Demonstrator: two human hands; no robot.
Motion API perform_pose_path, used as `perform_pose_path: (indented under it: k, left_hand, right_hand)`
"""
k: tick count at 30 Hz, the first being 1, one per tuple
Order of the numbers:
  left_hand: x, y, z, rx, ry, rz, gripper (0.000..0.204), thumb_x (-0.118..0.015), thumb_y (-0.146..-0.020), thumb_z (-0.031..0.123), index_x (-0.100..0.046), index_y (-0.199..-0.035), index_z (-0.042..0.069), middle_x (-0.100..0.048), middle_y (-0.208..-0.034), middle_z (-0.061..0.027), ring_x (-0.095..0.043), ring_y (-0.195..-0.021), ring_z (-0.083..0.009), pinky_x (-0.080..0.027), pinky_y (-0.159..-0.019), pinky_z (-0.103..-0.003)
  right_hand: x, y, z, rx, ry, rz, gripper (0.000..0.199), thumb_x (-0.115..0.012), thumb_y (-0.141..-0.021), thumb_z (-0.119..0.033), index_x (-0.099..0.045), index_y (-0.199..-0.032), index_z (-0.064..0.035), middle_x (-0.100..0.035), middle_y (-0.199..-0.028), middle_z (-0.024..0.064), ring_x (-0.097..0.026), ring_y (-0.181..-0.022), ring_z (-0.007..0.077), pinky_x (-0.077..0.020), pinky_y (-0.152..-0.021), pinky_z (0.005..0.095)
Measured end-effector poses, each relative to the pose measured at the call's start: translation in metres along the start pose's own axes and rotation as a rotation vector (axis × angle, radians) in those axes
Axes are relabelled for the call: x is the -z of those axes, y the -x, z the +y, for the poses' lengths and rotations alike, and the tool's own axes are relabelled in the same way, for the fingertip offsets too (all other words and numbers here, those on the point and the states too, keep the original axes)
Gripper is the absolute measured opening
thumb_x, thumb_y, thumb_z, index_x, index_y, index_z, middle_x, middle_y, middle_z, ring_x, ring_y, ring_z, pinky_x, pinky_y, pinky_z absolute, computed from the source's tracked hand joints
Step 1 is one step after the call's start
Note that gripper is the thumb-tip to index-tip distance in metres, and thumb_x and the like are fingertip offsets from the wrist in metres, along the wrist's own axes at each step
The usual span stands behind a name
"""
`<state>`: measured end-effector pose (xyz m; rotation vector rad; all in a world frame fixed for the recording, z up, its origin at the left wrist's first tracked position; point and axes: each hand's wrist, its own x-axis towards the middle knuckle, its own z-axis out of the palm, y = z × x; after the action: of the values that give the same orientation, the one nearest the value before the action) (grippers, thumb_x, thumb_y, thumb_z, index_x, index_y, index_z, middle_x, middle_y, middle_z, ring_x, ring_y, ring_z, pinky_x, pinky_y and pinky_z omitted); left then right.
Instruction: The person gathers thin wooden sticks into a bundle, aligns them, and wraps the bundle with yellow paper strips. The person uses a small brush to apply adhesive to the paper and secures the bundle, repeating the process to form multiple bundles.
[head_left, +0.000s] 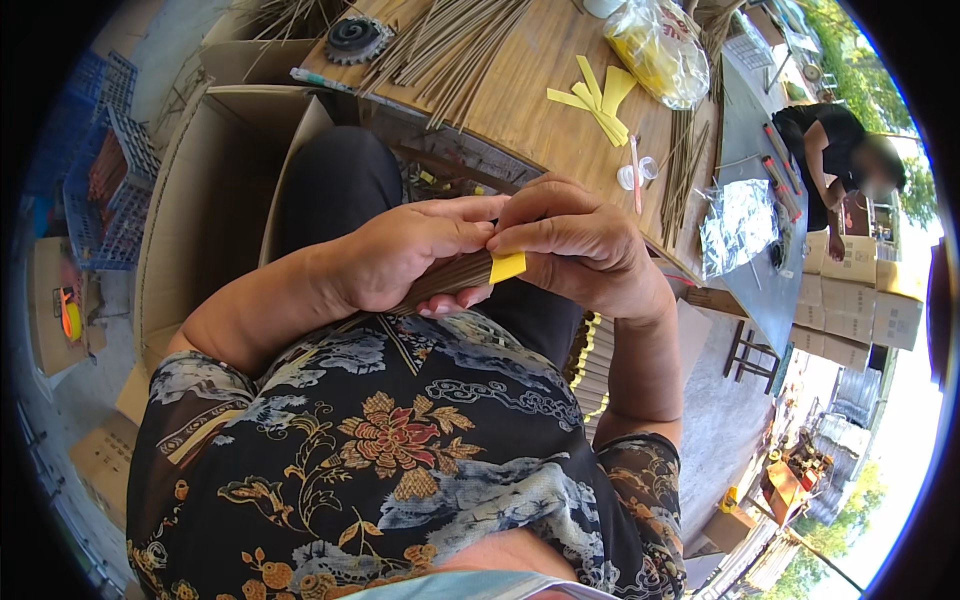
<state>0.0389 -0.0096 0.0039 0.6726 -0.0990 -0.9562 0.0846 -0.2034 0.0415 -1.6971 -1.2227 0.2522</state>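
My left hand [395,255] is closed round a bundle of thin brown sticks [440,284] that look like incense sticks, held in front of my lap. A yellow paper strip [508,267] is wrapped about the bundle's right end. The fingers of my right hand [595,245] pinch at that strip, close against my left thumb. Its exact hold is partly covered by the fingers. On the wooden table [560,118] ahead lie loose yellow paper strips [600,100] and a spread of more brown sticks [450,55].
A tall open carton [200,190] stands at my left, near blue plastic crates [110,180]. On the table are a clear bag with yellow contents [658,55], a small round container [628,177] and a dark coil [357,40]. Another person [825,150] bends at the far right beside stacked cartons [845,290].
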Motion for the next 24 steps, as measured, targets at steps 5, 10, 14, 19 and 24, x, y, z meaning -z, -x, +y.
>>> perform_pose_path:
  k: [5, 10, 14, 19, 24]
  left_hand:
    - [0.003, -0.003, 0.000, 0.027, 0.013, -0.076, 0.032, -0.042, -0.091, 0.031, -0.044, -0.111, 0.007, -0.049, -0.065, -0.0056, -0.044, -0.046, -0.0097, -0.034, -0.038, -0.018]
    - [-0.006, -0.002, 0.002, 0.057, -0.044, -0.063, 0.032, -0.046, -0.089, 0.036, -0.048, -0.105, 0.009, -0.046, -0.060, -0.0027, -0.040, -0.041, -0.0061, -0.032, -0.037, -0.016]
    - [-0.014, 0.002, 0.009, 0.048, -0.117, 0.020, 0.033, -0.049, -0.088, 0.032, -0.046, -0.109, 0.007, -0.047, -0.060, -0.0026, -0.040, -0.041, -0.0060, -0.032, -0.037, -0.016]
    - [-0.017, 0.011, 0.018, -0.232, -0.316, 0.196, 0.039, -0.050, -0.089, 0.027, -0.037, -0.118, 0.004, -0.048, -0.061, -0.0026, -0.042, -0.047, -0.0056, -0.034, -0.041, -0.017]
    - [-0.026, 0.012, 0.020, -0.473, -0.743, 0.415, 0.036, -0.052, -0.088, 0.028, -0.038, -0.110, 0.003, -0.050, -0.070, -0.0023, -0.042, -0.056, -0.0032, -0.035, -0.049, -0.015]
  right_hand:
    - [0.007, -0.004, 0.001, 0.107, 0.043, -0.075, 0.020, -0.069, -0.069, -0.007, -0.065, -0.088, -0.0060, -0.055, -0.090, 0.0055, -0.052, -0.085, 0.0216, -0.0431, -0.073, 0.0303]
    - [0.011, -0.010, 0.003, 0.171, -0.070, -0.121, 0.017, -0.069, -0.071, -0.010, -0.066, -0.088, -0.0082, -0.054, -0.095, 0.0052, -0.048, -0.096, 0.0240, -0.0390, -0.082, 0.0345]
    - [0.011, -0.012, 0.012, 0.254, -0.146, -0.152, 0.023, -0.071, -0.071, -0.018, -0.065, -0.091, -0.0080, -0.052, -0.109, 0.0101, -0.043, -0.110, 0.0274, -0.0330, -0.092, 0.0375]
    - [0.003, 0.003, -0.005, -0.077, -0.636, 0.295, 0.083, -0.069, -0.061, -0.058, -0.048, -0.112, 0.0044, -0.046, -0.118, 0.0182, -0.040, -0.117, 0.0263, -0.0272, -0.097, 0.0367]
    - [-0.025, 0.006, -0.012, -0.352, -0.300, 0.535, 0.051, -0.076, -0.064, -0.037, -0.052, -0.091, -0.0009, -0.054, -0.080, 0.0037, -0.050, -0.078, 0.0107, -0.0415, -0.072, 0.0246]
